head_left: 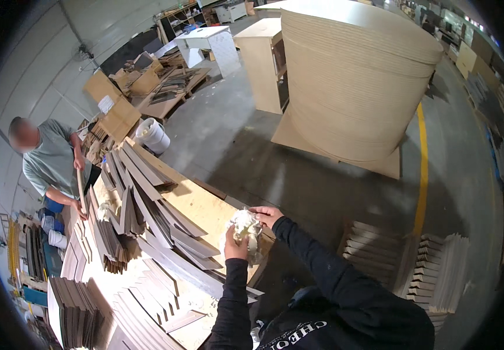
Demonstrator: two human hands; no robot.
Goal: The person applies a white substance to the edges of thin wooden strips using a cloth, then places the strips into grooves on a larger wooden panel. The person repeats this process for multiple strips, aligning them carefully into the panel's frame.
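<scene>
Both sides of crumpled pale wad [245,222] held at tabletop [198,202] corner: left hand [236,245] grip curled onto near side, right hand [268,216] grip pinching upper edge, apparently keeping soft bulk together. Slats [189,238] fan leftward, overlapping.

Workbench [196,195]: glare whitens it to my left;
Floor [185,125]: dim, shadowed beside the panel stack [351,87];
Yellow line [422,169]: bowed by my fisheye; corners black.
</scene>
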